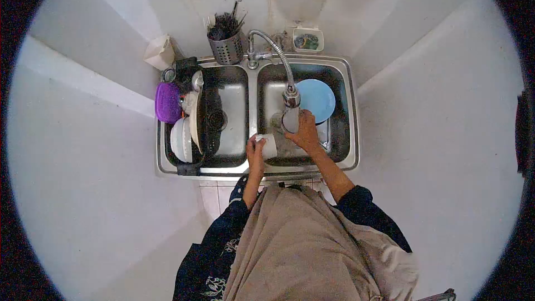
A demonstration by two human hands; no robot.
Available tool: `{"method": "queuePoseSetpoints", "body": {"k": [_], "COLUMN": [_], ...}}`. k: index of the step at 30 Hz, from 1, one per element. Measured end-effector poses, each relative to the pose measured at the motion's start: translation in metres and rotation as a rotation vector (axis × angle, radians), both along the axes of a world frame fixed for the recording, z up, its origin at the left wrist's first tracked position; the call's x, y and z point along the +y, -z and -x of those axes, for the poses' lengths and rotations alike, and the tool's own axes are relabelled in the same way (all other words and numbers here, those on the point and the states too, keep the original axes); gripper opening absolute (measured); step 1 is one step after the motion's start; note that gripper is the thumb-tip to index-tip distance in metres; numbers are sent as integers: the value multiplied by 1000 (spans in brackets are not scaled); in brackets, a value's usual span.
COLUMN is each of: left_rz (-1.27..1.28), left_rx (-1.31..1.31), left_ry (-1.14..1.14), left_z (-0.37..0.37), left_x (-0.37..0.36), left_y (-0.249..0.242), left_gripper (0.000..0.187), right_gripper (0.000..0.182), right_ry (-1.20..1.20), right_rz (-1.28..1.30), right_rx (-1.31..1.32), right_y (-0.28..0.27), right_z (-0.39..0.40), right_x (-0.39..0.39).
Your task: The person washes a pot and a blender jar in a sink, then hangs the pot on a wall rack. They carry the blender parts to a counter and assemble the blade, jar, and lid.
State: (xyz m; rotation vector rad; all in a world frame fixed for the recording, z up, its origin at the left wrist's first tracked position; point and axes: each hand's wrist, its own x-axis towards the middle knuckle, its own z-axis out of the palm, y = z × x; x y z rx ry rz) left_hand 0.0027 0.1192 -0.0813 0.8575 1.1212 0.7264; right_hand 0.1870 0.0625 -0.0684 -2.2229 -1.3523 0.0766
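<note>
My left hand (256,153) is closed on a white cup (268,146), tilted on its side over the right basin near the divider. Under the faucet head (291,97), my right hand (305,134) grips a clear drinking glass (290,121), with its fingers wrapped round the right side. Water seems to run from the faucet into the glass. A light blue plate (316,100) lies in the right basin (340,145), just beyond my right hand. Something flat and shiny beneath the plate is mostly hidden.
In the left basin (234,95), a dark dish rack (210,145) holds white bowls (181,139), plates and a purple container (168,103). Behind stand a metal utensil holder (227,50) and a small white tray (308,39). A white container (160,52) is at the back left.
</note>
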Motion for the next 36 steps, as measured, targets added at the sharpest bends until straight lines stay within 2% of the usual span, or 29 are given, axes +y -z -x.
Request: {"method": "queuePoseSetpoints", "body": {"k": [1,2,5,6,8,11,14,17,20,23,26,29,32,36], "left_rz": [124,131,305,396,404,452,481,496,480,574,562,625,621,618], "left_rx": [-61,-74,-357,-324,-382,-419,-402,-373,-389,-503,-598,-560,-649,-678], "left_ry": [-26,48,46,91,128,135,149,107,123,130,267,140,108,88], "left_z": [-1,0,1,2,1,3,-1,-9,-13,-18,-14,-23,-25,-34], "left_x": [3,9,6,7,8,9,11,12,13,20,20,22,24,32], "left_y": [-2,5,1,-4,-4,-4,-9,-20,-20,-3,5,-6,-13,-13], "left_gripper": [52,52,54,55,56,59,63,63,60,50,52,54,54,53], "right_gripper": [95,95,95,95,96,94,94,95,96,97,94,92,90,91], "right_ry": [16,25,50,54,58,118,72,122,27,92,61,22,108,97], "right_rz": [-2,-5,21,34,45,-39,139,-72,38,-8,-71,-33,-32,-17], "right_rx": [24,47,136,113,56,149,14,154,126,73,40,60,38,16], "right_y": [-6,-12,-19,-14,-14,-33,-18,-28,-12,-22,-13,-20,-24,-12], "right_z": [1,1,11,11,8,13,5,11,-1,6,1,-2,5,-3], "right_x": [2,7,2,1,7,7,14,7,8,3,1,1,0,2]}}
